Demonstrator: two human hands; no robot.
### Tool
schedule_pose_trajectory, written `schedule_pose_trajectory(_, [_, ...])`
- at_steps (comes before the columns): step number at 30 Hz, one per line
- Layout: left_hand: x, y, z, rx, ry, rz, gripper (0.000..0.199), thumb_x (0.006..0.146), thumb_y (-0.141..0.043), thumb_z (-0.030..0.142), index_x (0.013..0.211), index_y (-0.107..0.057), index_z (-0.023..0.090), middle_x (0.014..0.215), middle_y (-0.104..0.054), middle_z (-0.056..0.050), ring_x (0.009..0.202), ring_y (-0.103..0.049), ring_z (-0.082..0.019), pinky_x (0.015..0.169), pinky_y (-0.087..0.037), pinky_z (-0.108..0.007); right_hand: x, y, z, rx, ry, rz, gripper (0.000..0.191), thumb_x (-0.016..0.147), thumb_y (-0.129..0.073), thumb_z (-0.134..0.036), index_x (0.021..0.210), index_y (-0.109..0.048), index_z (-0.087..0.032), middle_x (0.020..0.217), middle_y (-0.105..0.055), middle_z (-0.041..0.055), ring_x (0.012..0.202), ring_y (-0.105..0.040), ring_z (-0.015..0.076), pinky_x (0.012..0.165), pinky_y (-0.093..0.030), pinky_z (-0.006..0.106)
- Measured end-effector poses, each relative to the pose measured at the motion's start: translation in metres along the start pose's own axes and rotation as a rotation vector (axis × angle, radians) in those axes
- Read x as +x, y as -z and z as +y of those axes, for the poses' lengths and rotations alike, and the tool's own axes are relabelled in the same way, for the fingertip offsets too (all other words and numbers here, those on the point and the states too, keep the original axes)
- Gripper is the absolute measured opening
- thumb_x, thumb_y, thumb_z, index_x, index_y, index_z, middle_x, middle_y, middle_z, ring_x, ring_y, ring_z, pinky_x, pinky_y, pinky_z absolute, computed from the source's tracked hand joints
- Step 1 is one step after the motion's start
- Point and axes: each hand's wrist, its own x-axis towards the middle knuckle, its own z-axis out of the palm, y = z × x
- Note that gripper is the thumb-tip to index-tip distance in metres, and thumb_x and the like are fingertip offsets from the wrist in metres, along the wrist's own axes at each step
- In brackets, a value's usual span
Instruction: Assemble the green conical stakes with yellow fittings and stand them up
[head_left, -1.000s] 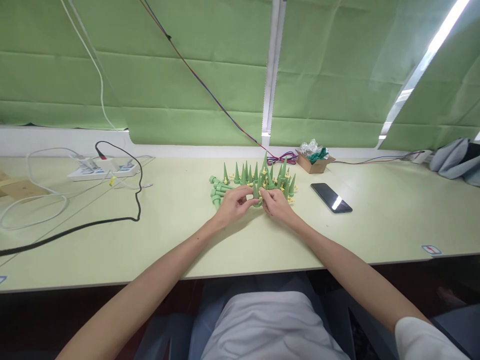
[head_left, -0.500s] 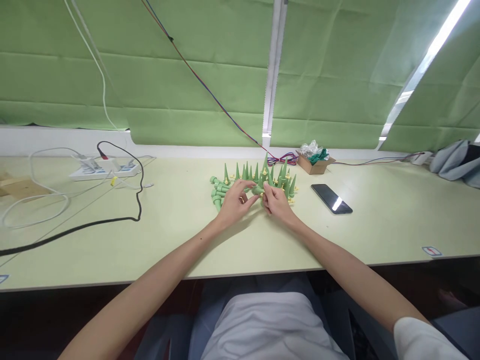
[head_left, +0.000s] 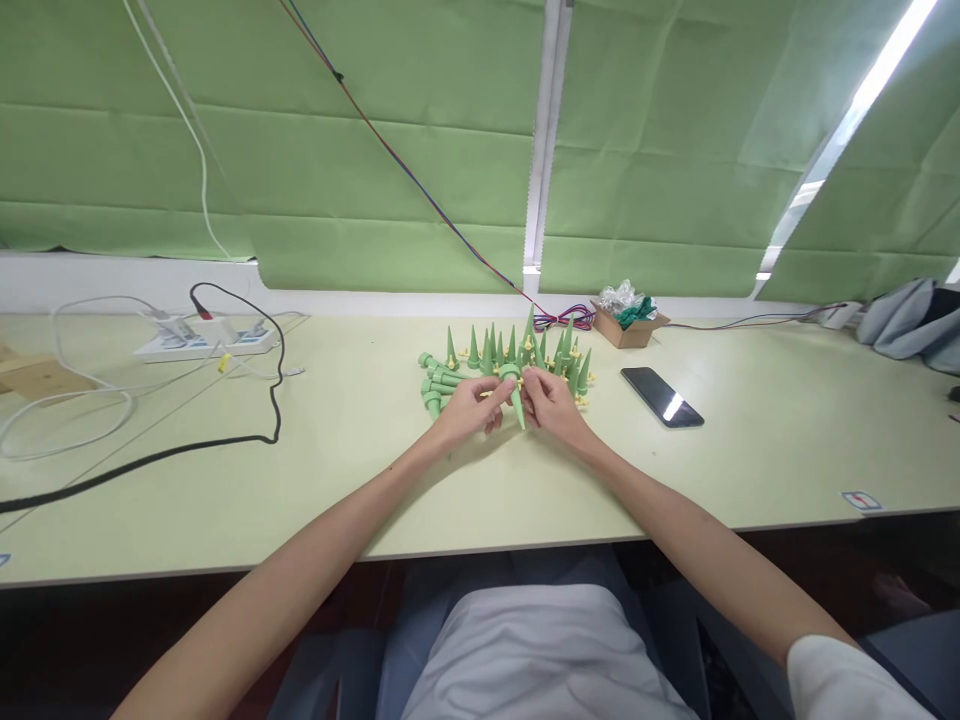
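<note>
A green watering spike is held over the table with its point tilted down towards me. My left hand grips it near its wide ribbed end, thumb in front. From the other side my right hand pinches the same spike close to the collar, where a bit of yellow shows; its fingertips are partly hidden. Behind both hands stand several more green spikes, points up, many with small yellow valves. To the left of my left hand, several spikes lie on their sides.
On the table a black phone lies to the right. Behind it are a small cardboard box with plastic bags and a coiled wire. A power strip and a black cable occupy the left side.
The held spike has turned from lying roughly sideways to pointing down towards me. My left fingers have closed in around its wide end; my right hand has stayed nearly in place.
</note>
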Motion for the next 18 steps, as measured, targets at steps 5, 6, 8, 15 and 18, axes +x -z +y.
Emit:
schedule_pose_trajectory(5, [-0.0024,0.0015,0.0016,0.031,-0.029,-0.003,0.045,0.083,-0.063,0.061,0.074,-0.056,0.018,0.054,-0.057,0.002,0.045,-0.050,-0.011,0.050,-0.041,-0.025,-0.0009,0.0009,-0.0016,-0.012,-0.033,-0.029,0.054,0.088,-0.043,-0.076,0.070,-0.034,-0.026,0.052,-0.035,-0.0069,0.039,-0.035,0.0098,0.037,-0.032,0.026])
schedule_pose_trajectory(6, [-0.0026,0.0018,0.0017,0.039,-0.035,0.000,0.043,0.083,-0.064,0.060,0.074,-0.056,0.018,0.053,-0.056,0.002,0.045,-0.050,-0.011,0.050,-0.041,-0.025,-0.0010,0.0011,-0.0015,-0.012,-0.034,-0.033,0.054,0.088,-0.043,-0.076,0.070,-0.034,-0.026,0.051,-0.035,-0.0072,0.038,-0.034,0.0099,0.037,-0.032,0.026])
schedule_pose_trajectory(8, [-0.0028,0.0024,0.0016,0.051,-0.045,0.004,0.041,0.084,-0.064,0.057,0.074,-0.056,0.019,0.052,-0.055,0.003,0.044,-0.048,-0.011,0.049,-0.040,-0.025,-0.0013,0.0017,-0.0015,-0.018,-0.033,-0.037,0.054,0.087,-0.043,-0.076,0.070,-0.034,-0.026,0.050,-0.035,-0.0075,0.037,-0.035,0.0100,0.037,-0.032,0.026])
schedule_pose_trajectory(15, [-0.0032,0.0010,0.0003,0.047,-0.093,0.023,0.035,0.080,-0.071,0.048,0.073,-0.052,0.020,0.056,-0.044,0.005,0.047,-0.045,-0.010,0.046,-0.035,-0.024,-0.0017,0.0041,-0.0040,-0.054,0.015,-0.035,0.055,0.092,-0.042,-0.071,0.064,-0.038,-0.024,0.042,-0.040,-0.0060,0.035,-0.038,0.0102,0.040,-0.031,0.026])
schedule_pose_trajectory(18, [-0.0016,-0.0001,-0.0014,0.078,-0.148,0.074,0.039,0.076,-0.075,0.047,0.070,-0.049,0.018,0.072,-0.046,0.002,0.052,-0.046,-0.008,0.045,-0.037,-0.023,-0.0017,0.0043,-0.0039,-0.084,0.014,-0.023,0.059,0.094,-0.040,-0.069,0.057,-0.037,-0.023,0.039,-0.041,-0.0046,0.034,-0.038,0.0097,0.043,-0.032,0.027])
